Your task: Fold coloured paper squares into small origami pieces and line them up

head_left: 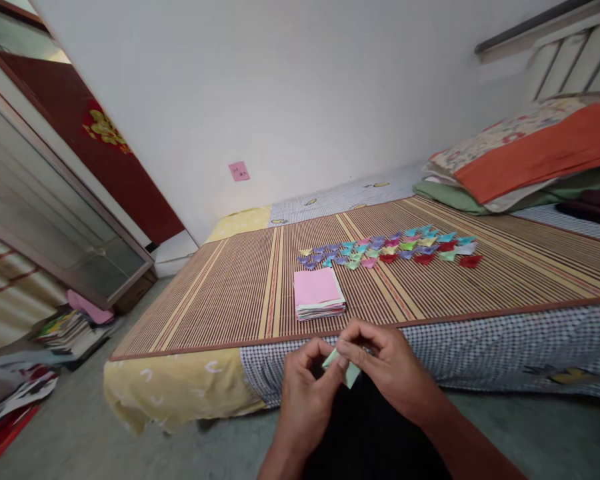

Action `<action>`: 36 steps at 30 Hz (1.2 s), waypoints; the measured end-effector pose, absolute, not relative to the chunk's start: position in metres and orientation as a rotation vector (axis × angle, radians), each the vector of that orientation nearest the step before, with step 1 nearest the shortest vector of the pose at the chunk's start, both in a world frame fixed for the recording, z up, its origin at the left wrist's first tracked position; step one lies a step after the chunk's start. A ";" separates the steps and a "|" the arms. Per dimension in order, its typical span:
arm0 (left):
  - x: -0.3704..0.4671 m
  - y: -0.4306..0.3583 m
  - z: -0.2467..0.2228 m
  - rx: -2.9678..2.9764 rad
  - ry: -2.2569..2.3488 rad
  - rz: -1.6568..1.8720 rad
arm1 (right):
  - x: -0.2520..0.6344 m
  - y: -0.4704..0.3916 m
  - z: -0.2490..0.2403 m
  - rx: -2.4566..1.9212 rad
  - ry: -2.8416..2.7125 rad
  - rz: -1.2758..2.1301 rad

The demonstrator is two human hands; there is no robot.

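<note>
A small piece of folded light green paper [351, 375] is held between both hands, in front of the bed's near edge. My left hand [307, 390] pinches its left side between thumb and fingers. On its upper right, my right hand [380, 360] grips the paper with thumb and fingertips. Just beyond the hands, a stack of square paper with a pink sheet on top [317, 288] lies on the striped mat [230, 293]. Behind and to the right of the stack, several small folded paper pieces [387, 251] in many colours sit in rows.
Pillows and folded bedding [530, 157] are piled at the bed's right end. A pink note [239, 171] is on the wall. Books [65, 331] stand on the left near a glass-fronted cabinet [60, 187]. Patterned sheets hang over the bed's front edge.
</note>
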State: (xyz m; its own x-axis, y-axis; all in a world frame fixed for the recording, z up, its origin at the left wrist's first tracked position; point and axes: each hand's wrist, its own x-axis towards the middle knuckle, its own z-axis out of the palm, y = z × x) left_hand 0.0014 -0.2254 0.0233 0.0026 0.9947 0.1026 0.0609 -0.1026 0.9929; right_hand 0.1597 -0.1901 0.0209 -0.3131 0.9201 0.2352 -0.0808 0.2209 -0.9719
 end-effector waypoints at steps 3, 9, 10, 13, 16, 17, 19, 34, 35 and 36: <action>0.002 -0.225 0.023 1.308 1.206 1.246 | 0.159 -0.189 0.021 -0.826 -1.458 1.337; -0.005 -0.226 0.029 1.396 1.177 1.201 | 0.167 -0.185 0.020 -0.780 -1.380 1.507; -0.006 -0.226 0.029 1.389 1.175 1.195 | 0.169 -0.184 0.021 -0.778 -1.414 1.499; -0.008 -0.223 0.029 1.330 1.154 1.175 | 0.176 -0.181 0.023 -0.793 -1.558 1.461; -0.009 -0.218 0.026 1.187 1.086 1.221 | 0.182 -0.177 0.023 -0.823 -1.561 1.416; -0.008 -0.216 0.025 1.141 1.059 1.254 | 0.183 -0.176 0.022 -0.840 -1.512 1.394; -0.006 -0.214 0.022 1.065 1.002 1.320 | 0.182 -0.174 0.018 -0.864 -1.373 1.335; 0.019 -0.223 0.029 0.775 0.715 1.329 | 0.149 -0.180 -0.016 -0.585 -1.054 1.394; 0.018 -0.224 0.028 0.804 0.733 1.339 | 0.150 -0.180 -0.016 -0.588 -1.080 1.373; 0.017 -0.224 0.028 0.837 0.764 1.351 | 0.153 -0.180 -0.015 -0.607 -1.112 1.348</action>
